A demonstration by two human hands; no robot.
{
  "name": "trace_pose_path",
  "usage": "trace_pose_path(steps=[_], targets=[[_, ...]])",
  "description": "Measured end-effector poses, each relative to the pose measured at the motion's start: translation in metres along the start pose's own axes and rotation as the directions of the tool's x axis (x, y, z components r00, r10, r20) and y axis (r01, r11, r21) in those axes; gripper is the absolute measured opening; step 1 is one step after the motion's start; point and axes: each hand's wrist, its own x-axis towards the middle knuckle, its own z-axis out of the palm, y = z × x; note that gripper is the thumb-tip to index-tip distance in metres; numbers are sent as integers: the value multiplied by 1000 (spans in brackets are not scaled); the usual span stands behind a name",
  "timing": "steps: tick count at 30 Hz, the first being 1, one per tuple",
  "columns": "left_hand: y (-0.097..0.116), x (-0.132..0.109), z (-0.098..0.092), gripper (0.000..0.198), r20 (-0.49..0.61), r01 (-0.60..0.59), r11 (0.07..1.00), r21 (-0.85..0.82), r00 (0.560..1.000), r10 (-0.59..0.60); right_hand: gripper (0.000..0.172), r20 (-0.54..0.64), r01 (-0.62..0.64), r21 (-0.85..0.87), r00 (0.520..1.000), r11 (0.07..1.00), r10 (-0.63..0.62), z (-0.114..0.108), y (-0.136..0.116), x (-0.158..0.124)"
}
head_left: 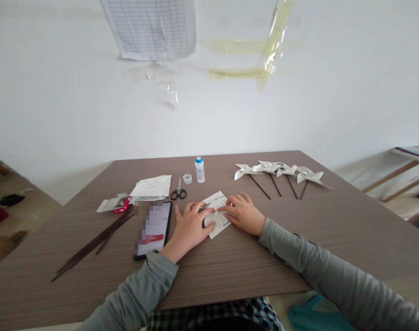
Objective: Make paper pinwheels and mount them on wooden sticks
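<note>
A square of printed paper (pixel 216 221) lies on the table in front of me, turned corner-on, with slits and a raised fold near its middle. My left hand (pixel 192 224) grips it from the left, index finger near the centre and thumb on the lower left part. From the right, my right hand (pixel 245 214) has its thumb and index finger on the paper near the same centre, the other fingers slightly raised. The fingertips of both hands almost meet there. Whatever lies directly under the fingers is hidden.
Pinwheels (pixel 309 175) on dark sticks lie at the back right. Behind the paper stand a glue bottle (pixel 200 171) and small cap (pixel 187 179). Scissors (pixel 178 193), stacked paper (pixel 152 187), a red box (pixel 122 205), a phone (pixel 156 230) and dark sticks (pixel 92 240) lie left.
</note>
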Motion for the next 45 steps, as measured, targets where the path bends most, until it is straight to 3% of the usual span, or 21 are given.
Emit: trace_pose_path(steps=[19,37,45], targets=[[3,0,-3,48,-1,22,1000,0,1000,-22,37,23,21,-26,1000,999,-20,-3,-1,0],[2,0,-3,38,2,21,999,43,1000,-21,49,15,20,-44,1000,999,-20,-2,-2,-1],[2,1,-3,37,9,22,999,30,1000,-22,40,-3,51,-94,999,994,-52,-1,0,0]])
